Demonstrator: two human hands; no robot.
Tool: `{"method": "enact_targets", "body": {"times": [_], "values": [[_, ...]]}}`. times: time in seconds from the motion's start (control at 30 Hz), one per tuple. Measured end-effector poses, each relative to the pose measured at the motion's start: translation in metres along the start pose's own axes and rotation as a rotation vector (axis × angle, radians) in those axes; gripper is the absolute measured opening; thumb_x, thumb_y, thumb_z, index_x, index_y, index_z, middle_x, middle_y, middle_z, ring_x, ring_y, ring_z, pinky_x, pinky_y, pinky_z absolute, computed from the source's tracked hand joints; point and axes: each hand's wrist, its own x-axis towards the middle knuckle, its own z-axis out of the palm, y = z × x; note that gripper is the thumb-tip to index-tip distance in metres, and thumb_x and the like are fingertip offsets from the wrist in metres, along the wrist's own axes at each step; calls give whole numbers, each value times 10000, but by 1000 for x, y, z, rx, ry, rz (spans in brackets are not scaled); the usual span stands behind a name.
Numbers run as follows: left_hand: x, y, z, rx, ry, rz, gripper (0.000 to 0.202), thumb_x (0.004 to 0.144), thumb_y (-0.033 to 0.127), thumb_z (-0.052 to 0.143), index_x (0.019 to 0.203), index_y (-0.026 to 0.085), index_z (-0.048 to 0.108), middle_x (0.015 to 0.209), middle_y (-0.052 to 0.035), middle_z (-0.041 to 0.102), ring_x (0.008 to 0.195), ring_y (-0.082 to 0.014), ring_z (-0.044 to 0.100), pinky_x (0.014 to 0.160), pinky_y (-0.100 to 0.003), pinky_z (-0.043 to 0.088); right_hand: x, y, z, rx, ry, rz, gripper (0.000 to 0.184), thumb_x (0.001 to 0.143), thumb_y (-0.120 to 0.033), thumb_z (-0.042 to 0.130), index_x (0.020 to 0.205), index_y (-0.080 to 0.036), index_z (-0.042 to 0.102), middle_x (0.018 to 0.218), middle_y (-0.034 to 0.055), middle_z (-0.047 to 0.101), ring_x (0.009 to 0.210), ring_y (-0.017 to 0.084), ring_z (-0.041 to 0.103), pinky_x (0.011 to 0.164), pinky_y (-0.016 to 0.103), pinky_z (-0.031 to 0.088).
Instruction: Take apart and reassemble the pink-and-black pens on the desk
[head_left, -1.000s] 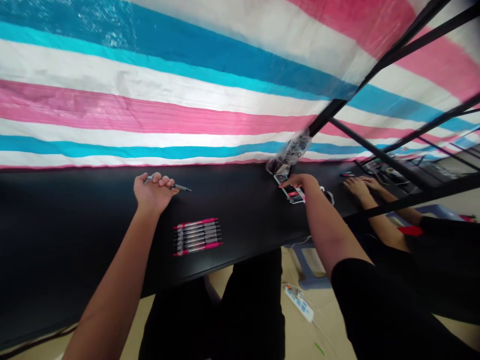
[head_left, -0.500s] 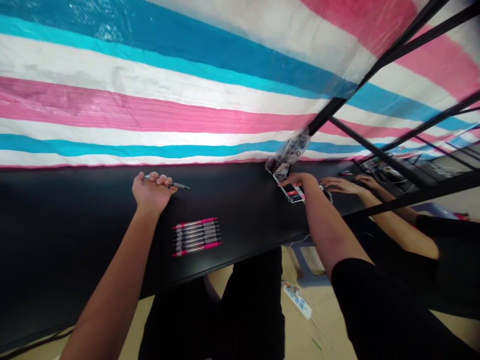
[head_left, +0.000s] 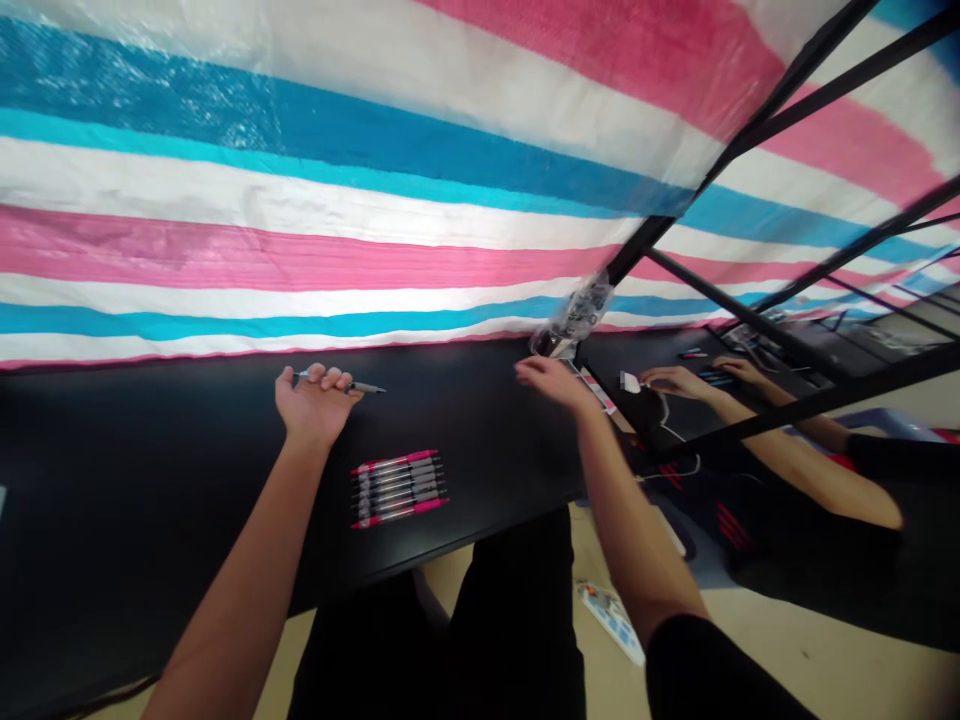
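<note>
My left hand (head_left: 313, 402) is a closed fist on the black table (head_left: 135, 450), gripping a grey pen (head_left: 358, 386) whose tip points right. My right hand (head_left: 547, 382) hovers over the table with fingers loosely extended, holding nothing that I can see. It is just left of a phone (head_left: 598, 391) and below a clear plastic bag (head_left: 576, 314) of small parts. A neat row of pink and grey pens (head_left: 397, 487) lies near the table's front edge, between my arms.
A striped pink, blue and white tarp (head_left: 315, 220) hangs behind the table. Black metal frame bars (head_left: 757, 310) cross the right side. Another person's hands (head_left: 679, 380) rest at the right by a white mouse (head_left: 630, 381). A power strip (head_left: 611, 620) lies on the floor.
My right hand has lifted off the phone and moved left. The camera has swung slightly. The neighbour's hand has reached toward the white mouse. My left hand still grips the pen.
</note>
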Motion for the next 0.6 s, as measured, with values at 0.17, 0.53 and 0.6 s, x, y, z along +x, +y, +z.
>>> {"method": "enact_targets", "body": {"times": [0.17, 0.53, 0.6], "values": [[-5, -17, 0, 8, -26, -50, 395, 985, 457, 296, 671, 219, 321, 588, 16, 358, 556, -169, 484, 552, -331, 438, -30, -82, 147, 521, -319, -320, 429, 940, -478, 633, 1266, -200, 652, 1003, 76, 726, 818, 172, 686, 704, 301, 581], [1, -35, -13, 15, -27, -5, 405, 1013, 446, 280, 695, 216, 380, 636, 4, 397, 625, -184, 528, 575, -334, 420, -19, -89, 207, 651, -115, -318, 299, 814, -409, 696, 1011, -184, 711, 788, 16, 686, 678, 157, 616, 678, 304, 502], [0, -39, -12, 39, -5, 18, 400, 1011, 431, 266, 687, 220, 367, 617, 3, 386, 615, -185, 523, 584, -332, 427, -21, -90, 209, 646, -68, -314, 285, 815, -421, 686, 976, -187, 713, 790, 24, 691, 679, 160, 608, 666, 301, 493]]}}
